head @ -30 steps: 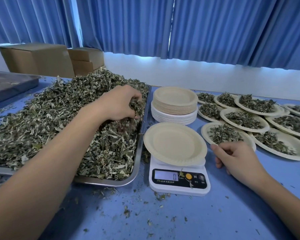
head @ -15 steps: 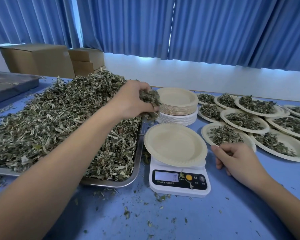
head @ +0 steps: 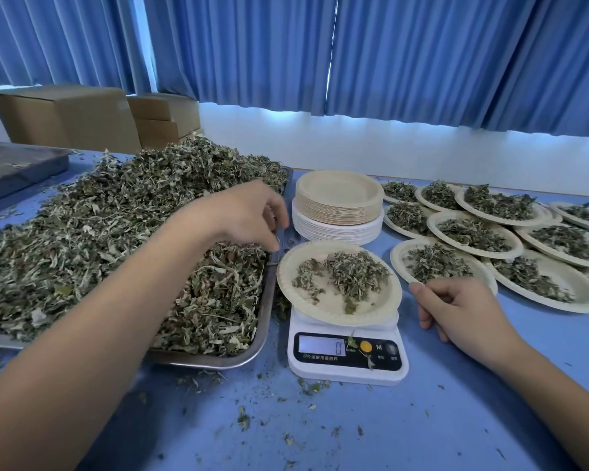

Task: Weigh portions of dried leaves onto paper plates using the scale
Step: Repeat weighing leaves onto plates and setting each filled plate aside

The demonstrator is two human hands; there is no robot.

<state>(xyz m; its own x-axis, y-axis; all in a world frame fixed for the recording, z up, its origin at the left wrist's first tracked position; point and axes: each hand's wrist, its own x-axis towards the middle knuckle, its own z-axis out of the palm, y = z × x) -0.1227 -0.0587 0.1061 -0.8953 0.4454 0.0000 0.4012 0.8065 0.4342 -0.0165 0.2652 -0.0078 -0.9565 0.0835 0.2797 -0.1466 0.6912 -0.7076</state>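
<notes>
A white digital scale (head: 347, 368) stands on the blue table and carries a paper plate (head: 368, 309). A small heap of dried leaves (head: 352, 275) lies on that plate. To the left, a metal tray (head: 264, 329) is piled high with dried leaves (head: 109, 232). My left hand (head: 249, 215) hovers over the tray's right edge, just left of the plate, with fingers loosely curled downward and nothing in them. On the table right of the scale rests my right hand (head: 456, 311), its fingers loosely curled and holding nothing.
A stack of unused paper plates (head: 337, 205) stands behind the scale. Several filled plates (head: 473, 232) overlap at the right. Leaf crumbs litter the table (head: 320, 419) in front. Cardboard boxes (head: 65, 117) and a dark flat tray (head: 14, 164) sit at the back left.
My left hand lifted a handful of leaves from the tray, carried it right, and let it fall on the plate; it is now back at the tray's edge. My right hand stayed put.
</notes>
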